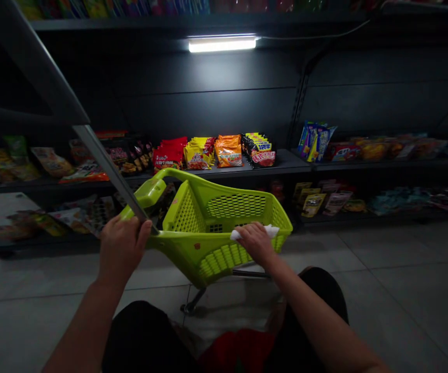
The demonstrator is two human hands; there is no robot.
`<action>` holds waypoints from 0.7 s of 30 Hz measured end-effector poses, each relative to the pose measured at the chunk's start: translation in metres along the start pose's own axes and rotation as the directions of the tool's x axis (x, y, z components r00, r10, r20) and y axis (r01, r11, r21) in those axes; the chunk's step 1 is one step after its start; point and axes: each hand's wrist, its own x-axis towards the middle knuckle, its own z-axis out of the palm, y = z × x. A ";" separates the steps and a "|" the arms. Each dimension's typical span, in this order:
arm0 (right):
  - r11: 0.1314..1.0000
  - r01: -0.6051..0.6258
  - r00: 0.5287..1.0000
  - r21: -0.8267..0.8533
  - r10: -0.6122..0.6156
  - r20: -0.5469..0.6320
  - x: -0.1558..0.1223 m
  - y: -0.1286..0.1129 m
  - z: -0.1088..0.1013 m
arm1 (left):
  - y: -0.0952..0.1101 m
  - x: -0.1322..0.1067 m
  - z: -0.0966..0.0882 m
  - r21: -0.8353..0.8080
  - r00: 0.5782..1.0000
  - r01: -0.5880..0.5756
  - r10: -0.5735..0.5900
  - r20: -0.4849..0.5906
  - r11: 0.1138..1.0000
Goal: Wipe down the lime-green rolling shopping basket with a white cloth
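A lime-green plastic shopping basket (224, 207) on wheels stands tilted in front of me on the tiled floor. My left hand (121, 246) is wrapped round its metal pull handle (107, 166), close to where the handle meets the basket. My right hand (255, 241) presses a white cloth (270, 230) against the basket's near right rim, fingers closed over it. The inside of the basket looks bare.
Dark shop shelves (286, 163) run across the back, stocked with snack packets in red, yellow and orange (208, 150). A lower shelf holds more packets (317, 199). A strip light (222, 44) glows above. My dark-clothed knees are at the bottom.
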 end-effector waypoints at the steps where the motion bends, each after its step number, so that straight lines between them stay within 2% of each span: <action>1: 0.997 -0.067 0.997 -0.024 0.067 -0.031 -0.016 0.021 -0.006 | 0.005 -0.006 -0.003 0.001 0.997 0.023 -0.023 -0.068 1.000; 3: 0.973 -0.223 0.970 -0.064 0.215 -0.114 -0.043 0.059 -0.016 | 0.021 -0.017 -0.010 -0.024 0.964 0.043 -0.048 -0.260 0.999; 4: 0.959 -0.276 0.954 -0.069 0.264 -0.143 -0.053 0.074 -0.019 | 0.031 -0.020 -0.013 -0.052 0.944 0.010 -0.027 -0.328 0.999; 5: 0.953 -0.298 0.946 -0.062 0.286 -0.156 -0.060 0.087 -0.020 | 0.043 -0.021 -0.015 -0.092 0.937 -0.068 0.033 -0.347 0.993; 6: 0.955 -0.294 0.946 -0.041 0.285 -0.155 -0.064 0.098 -0.020 | 0.055 -0.019 -0.016 -0.141 0.943 -0.167 0.117 -0.312 0.976; 7: 0.962 -0.272 0.952 -0.009 0.268 -0.145 -0.066 0.107 -0.019 | 0.066 -0.014 -0.015 -0.181 0.956 -0.255 0.220 -0.193 0.950; 8: 0.970 -0.240 0.961 0.030 0.242 -0.137 -0.065 0.114 -0.016 | 0.076 -0.007 -0.013 -0.204 0.951 -0.307 0.304 -0.050 0.929; 9: 0.974 -0.216 0.965 0.072 0.224 -0.139 -0.064 0.119 -0.013 | 0.083 0.003 -0.010 -0.205 0.937 -0.317 0.340 0.087 0.926; 10: 0.973 -0.204 0.964 0.110 0.219 -0.150 -0.061 0.124 -0.010 | 0.087 0.012 -0.006 -0.189 0.910 -0.316 0.353 0.217 0.930; 12: 0.961 -0.209 0.952 0.180 0.242 -0.185 -0.058 0.128 -0.002 | 0.089 0.029 0.003 -0.126 0.810 -0.310 0.331 0.484 0.943; 13: 0.952 -0.218 0.941 0.216 0.264 -0.214 -0.057 0.128 0.001 | 0.087 0.035 0.006 -0.082 0.769 -0.301 0.293 0.568 0.950; 15: 0.931 -0.226 0.901 0.285 0.311 -0.303 -0.055 0.119 0.005 | 0.082 0.042 0.011 -0.036 0.720 -0.295 0.247 0.648 0.955; 17: 0.913 -0.217 0.833 0.346 0.358 -0.422 -0.049 0.093 0.007 | 0.078 0.044 0.011 -0.034 0.716 -0.284 0.236 0.657 0.958; 18: 0.904 -0.206 0.800 0.376 0.377 -0.467 -0.043 0.073 0.008 | 0.077 0.045 0.011 -0.043 0.714 -0.278 0.236 0.659 0.960; 20: 0.890 -0.158 0.770 0.427 0.382 -0.511 -0.027 0.022 0.011 | 0.078 0.047 0.010 -0.050 0.704 -0.277 0.238 0.669 0.960; 21: 0.883 -0.114 0.806 0.455 0.350 -0.478 -0.017 -0.007 0.015 | 0.080 0.049 0.010 -0.048 0.697 -0.282 0.239 0.676 0.958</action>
